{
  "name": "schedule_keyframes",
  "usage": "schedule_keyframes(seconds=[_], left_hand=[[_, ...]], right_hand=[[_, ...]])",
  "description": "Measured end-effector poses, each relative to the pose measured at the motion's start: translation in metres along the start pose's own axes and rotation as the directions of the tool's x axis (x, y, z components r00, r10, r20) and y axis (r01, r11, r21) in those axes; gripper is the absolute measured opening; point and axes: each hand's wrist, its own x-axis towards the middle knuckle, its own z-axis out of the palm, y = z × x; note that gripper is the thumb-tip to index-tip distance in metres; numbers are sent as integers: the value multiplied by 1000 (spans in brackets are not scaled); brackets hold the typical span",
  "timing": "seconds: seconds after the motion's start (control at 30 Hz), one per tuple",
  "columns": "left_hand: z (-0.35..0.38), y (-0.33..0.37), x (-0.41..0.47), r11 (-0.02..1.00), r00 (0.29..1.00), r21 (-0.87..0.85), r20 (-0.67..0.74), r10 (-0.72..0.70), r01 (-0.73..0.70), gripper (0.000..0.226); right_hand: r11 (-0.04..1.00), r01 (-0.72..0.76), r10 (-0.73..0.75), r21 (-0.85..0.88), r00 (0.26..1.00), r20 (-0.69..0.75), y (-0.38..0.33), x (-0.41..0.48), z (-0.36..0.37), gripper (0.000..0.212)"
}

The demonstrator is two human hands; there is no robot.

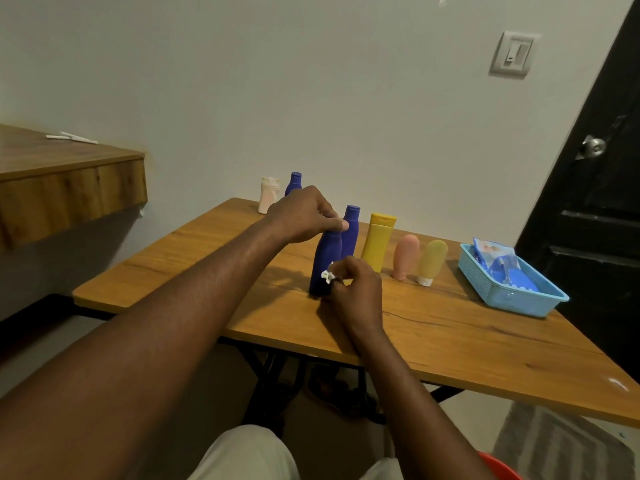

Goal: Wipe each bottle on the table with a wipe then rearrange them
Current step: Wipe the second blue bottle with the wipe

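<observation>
left hand (304, 213) grips neck of front blue bottle (325, 261), fingers curled round top. bottle upright near middle of table (450, 334). right hand (356, 289) pinches crumpled white wipe (327, 276) against bottle's lower side, fingers curled. second blue bottle (351, 230) just behind. yellow bottle (377, 244), pink tube (405, 256), green tube (431, 261) in row to right. white bottle (268, 195) and far blue bottle (295, 183) at far edge by wall. blue basket (519, 299) holds wipes pack (495, 254), right side.

Head camera looks forward and down — close over the table (450, 334).
</observation>
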Motion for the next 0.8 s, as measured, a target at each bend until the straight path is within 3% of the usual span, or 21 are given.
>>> schedule_keyframes(seconds=[0.13,0.3,0.4,0.47,0.63,0.8], left_hand=[[0,-1,0,1000,1000,-9,0,-1,1,31],[0,2,-1,1000,1000,-8,-4,1,-1,33],[0,1,0,1000,1000,-6,-9,-4,4,35],[0,0,0,1000,1000,-12,-1,-8,8,34],[-1,-1,0,999,1000,-39,11,-5,6,33],[0,-2,1,999,1000,-45,11,-10,11,32]], right_hand=[[998,-62,62,20,998,23,1,2,0,11],[976,219,-218,-1,971,-98,-7,2,3,22],[962,261,-266,-79,961,-69,-6,3,3,35],[974,216,-220,-74,975,-44,-4,2,4,31],[996,-82,81,43,996,22,-1,0,2,7],[978,-184,192,102,979,-72,3,9,2,4]])
